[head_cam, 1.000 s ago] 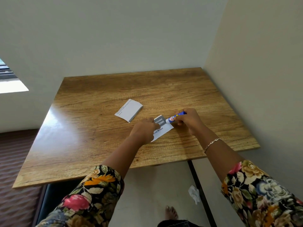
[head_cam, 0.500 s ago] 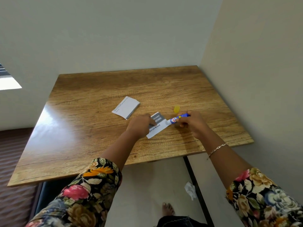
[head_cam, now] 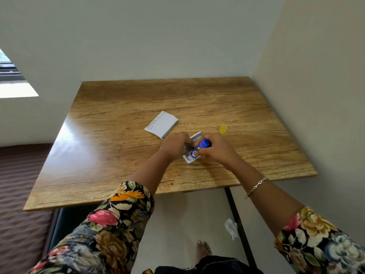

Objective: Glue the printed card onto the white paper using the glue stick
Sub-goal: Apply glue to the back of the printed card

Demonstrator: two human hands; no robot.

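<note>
glue [head_cam: 199,148] now swung back over the card [head_cam: 194,144], i see right hand [head_cam: 216,150] clenched round it, left hand [head_cam: 175,145] pinning the card flat.

Head-worn camera looks steeply down, close over the wooden table [head_cam: 122,155].
</note>
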